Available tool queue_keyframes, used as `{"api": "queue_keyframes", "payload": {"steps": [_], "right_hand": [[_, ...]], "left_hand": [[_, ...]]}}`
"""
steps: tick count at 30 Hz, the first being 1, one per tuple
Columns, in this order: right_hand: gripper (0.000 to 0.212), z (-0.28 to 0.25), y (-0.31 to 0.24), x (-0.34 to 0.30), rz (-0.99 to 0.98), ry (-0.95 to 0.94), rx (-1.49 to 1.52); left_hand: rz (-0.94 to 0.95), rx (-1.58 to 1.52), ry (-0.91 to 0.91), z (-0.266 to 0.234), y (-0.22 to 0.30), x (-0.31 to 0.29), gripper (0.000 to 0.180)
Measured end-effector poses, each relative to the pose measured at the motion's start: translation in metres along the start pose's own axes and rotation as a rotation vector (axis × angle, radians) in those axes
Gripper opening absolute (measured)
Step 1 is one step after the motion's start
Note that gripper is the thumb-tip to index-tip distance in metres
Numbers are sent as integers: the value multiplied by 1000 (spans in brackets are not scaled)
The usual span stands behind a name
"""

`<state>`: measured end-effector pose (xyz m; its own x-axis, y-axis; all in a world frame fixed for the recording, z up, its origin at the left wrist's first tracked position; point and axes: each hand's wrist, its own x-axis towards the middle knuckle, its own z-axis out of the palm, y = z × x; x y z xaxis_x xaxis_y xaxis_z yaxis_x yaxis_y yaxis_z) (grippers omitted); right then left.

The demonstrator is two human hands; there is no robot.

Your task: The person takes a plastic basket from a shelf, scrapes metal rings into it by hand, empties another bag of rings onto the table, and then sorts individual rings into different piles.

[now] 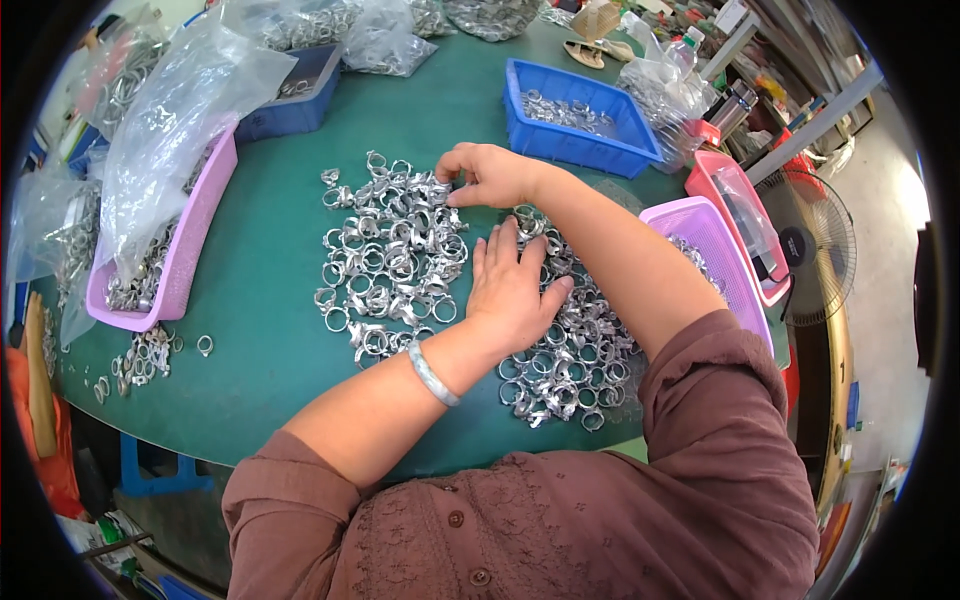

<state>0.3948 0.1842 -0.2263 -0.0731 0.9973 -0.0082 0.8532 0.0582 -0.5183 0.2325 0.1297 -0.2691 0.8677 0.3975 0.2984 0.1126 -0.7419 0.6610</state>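
Two heaps of small silvery metal rings lie side by side on the green tabletop, a left heap and a right heap. My left hand rests with its fingers spread on the upper left part of the right heap, touching rings there. A pale bangle circles that wrist. Reaching in from the right, my right hand is at the upper right edge of the left heap. Its thumb and fingers curl toward each other by the rings; what lies between the fingertips is too small to make out.
A blue bin with rings stands beyond my right arm. On the right are a purple basket, a pink basket and a fan. Leftward, a pink basket holds rings under plastic bags; loose rings lie near it.
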Motion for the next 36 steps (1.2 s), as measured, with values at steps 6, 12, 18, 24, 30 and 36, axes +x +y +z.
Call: {"api": "queue_keyframes", "payload": {"steps": [6,12,18,24,30,36], "right_hand": [[15,-4,9,-3,205,-7,477],[20,-7,22,-12,244,38,389],[55,-11,-4,-11,243,-43,64],[58,1,-7,-15,244,72,13],[58,-13,-8,-23,210,20,-48],[62,-38,-3,-42,271,-368,-316]], "left_hand": [[-4,-7,-4,-1,0,0,56],[-18,-4,-46,-2,4,1,56],[-23,-4,-36,-3,-1,0,57],[1,-6,-27,-2,2,0,57],[-11,-1,-30,-3,0,0,57],[-8,-1,-44,-1,2,1,58]]}}
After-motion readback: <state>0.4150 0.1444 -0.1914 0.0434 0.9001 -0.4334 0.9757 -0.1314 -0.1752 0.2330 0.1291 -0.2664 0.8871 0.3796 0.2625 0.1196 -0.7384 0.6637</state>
